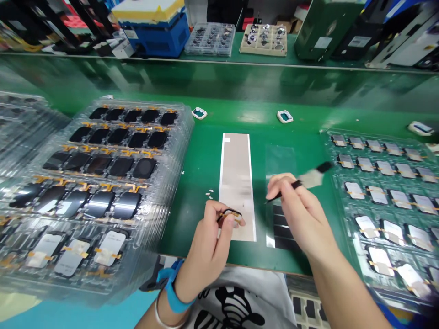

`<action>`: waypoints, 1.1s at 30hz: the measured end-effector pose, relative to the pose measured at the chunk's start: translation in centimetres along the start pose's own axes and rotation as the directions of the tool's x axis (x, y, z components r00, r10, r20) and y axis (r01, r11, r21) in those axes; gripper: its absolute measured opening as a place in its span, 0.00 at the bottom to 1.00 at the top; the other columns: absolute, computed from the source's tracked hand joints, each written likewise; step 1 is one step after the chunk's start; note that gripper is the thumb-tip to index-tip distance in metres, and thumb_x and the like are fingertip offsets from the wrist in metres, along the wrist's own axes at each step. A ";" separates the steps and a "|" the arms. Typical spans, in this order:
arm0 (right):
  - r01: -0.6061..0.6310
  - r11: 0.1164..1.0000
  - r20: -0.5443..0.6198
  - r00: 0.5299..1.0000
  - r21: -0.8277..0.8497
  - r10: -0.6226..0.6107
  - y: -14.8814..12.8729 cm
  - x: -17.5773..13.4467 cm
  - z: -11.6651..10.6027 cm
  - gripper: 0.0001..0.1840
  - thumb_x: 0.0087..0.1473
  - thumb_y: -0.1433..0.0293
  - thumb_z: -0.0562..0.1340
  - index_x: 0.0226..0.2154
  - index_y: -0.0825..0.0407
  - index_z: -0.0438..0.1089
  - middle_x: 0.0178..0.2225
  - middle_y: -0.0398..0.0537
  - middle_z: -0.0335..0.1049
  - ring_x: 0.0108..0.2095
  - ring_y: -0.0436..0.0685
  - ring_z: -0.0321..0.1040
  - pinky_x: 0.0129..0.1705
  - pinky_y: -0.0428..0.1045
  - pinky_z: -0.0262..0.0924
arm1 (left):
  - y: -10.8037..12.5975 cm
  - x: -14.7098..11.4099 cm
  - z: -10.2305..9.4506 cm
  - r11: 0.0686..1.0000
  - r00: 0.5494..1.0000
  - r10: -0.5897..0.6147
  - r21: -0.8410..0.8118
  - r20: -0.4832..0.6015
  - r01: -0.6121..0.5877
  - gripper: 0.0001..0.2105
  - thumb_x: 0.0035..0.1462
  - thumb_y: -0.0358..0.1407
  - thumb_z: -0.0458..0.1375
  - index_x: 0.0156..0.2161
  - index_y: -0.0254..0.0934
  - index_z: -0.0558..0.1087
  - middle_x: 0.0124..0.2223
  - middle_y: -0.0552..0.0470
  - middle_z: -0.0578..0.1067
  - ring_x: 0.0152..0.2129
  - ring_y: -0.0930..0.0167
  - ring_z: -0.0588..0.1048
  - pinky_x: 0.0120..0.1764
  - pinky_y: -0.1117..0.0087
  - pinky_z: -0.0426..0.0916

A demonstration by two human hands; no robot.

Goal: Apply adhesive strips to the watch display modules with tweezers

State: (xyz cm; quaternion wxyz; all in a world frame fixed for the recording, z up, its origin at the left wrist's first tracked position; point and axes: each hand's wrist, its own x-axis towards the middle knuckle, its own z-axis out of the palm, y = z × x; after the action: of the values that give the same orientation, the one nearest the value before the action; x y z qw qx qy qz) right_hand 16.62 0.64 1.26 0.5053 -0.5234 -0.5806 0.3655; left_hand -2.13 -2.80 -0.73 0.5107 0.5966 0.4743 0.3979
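Note:
My left hand [209,240] pinches a small display screen [230,212] with a dark edge and an orange flex cable, tilted above the lower part of a long pale sheet [236,169]. In my right hand [305,219] are tweezers [310,178], black with a pale wrapped middle, their thin tip pointing down and left. The tip is apart from the screen. Beneath the right hand lies a clear film [270,240] carrying black strips [284,232], partly hidden by the hand.
Stacked clear trays [171,178] of dark screens stand at left. Another clear tray [338,183] holds silver-backed screens at right. Small white bits [210,194] lie beside the pale sheet. White-rimmed pieces [285,117] sit along the back, below a shelf [219,64] with boxes and trays.

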 end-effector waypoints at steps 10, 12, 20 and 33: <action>-0.147 0.987 -0.153 0.976 0.060 0.155 2.6 -2.4 1.6 0.12 0.60 0.61 0.66 0.33 0.52 0.73 0.34 0.47 0.72 0.30 0.52 0.77 0.35 0.47 0.76 | 0.1 -0.5 -0.4 0.767 0.926 0.174 0.543 0.337 -0.341 0.16 0.69 0.27 0.48 0.59 0.39 0.60 0.62 0.42 0.72 0.68 0.57 0.57 0.57 0.50 0.66; -0.182 0.977 -0.148 0.969 0.113 0.197 2.8 -2.2 1.9 0.12 0.58 0.60 0.67 0.33 0.52 0.73 0.34 0.47 0.73 0.30 0.54 0.78 0.35 0.48 0.78 | 0.0 -0.3 -0.4 0.746 0.916 0.179 0.557 0.359 -0.364 0.16 0.69 0.27 0.48 0.59 0.38 0.59 0.61 0.41 0.73 0.67 0.55 0.58 0.56 0.49 0.67; -0.256 0.895 -0.103 0.944 0.366 0.312 1.9 -1.6 1.5 0.11 0.55 0.64 0.71 0.33 0.52 0.72 0.29 0.46 0.76 0.25 0.55 0.78 0.32 0.48 0.78 | -0.2 -0.4 -0.4 0.788 0.926 0.197 0.510 0.321 -0.344 0.12 0.68 0.27 0.49 0.54 0.40 0.63 0.60 0.43 0.73 0.66 0.54 0.61 0.55 0.51 0.67; 0.106 0.904 -0.396 0.915 0.414 0.074 -0.7 -4.9 4.8 0.05 0.63 0.74 0.63 0.38 0.47 0.70 0.33 0.44 0.73 0.36 0.56 0.80 0.33 0.48 0.79 | 1.2 1.1 1.6 0.812 0.986 -0.165 -0.567 0.004 0.138 0.09 0.71 0.44 0.50 0.46 0.40 0.60 0.28 0.57 0.72 0.19 0.78 0.64 0.24 0.77 0.59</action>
State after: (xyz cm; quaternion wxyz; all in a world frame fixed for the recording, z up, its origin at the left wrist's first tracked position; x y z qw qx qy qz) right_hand 11.52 -3.72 -0.16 0.7190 -0.4589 -0.3742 0.3639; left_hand -0.17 -2.17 0.23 0.6835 0.3699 0.3926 0.4917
